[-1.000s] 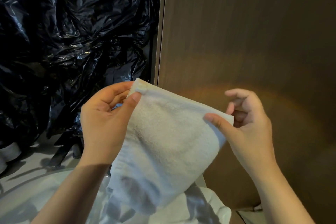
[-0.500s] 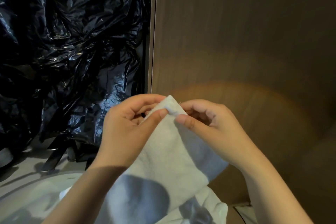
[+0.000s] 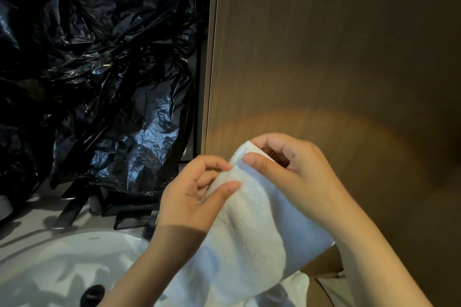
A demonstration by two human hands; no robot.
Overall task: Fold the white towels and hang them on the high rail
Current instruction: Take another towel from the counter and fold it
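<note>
Two bare hands meet at the top of a white towel point(image 3: 249, 232), held up before a brown wood panel point(image 3: 336, 57). The right hand point(image 3: 301, 177) pinches the towel's upper corner between thumb and fingertips. The left hand point(image 3: 194, 199), just below and to the left, pinches the folded edge between thumb and forefinger. The cloth hangs down at the right of a white basin point(image 3: 45, 264), its dark drain point(image 3: 92, 294) showing at the near edge. Crumpled black plastic sheeting point(image 3: 87, 70) fills the far left.
</note>
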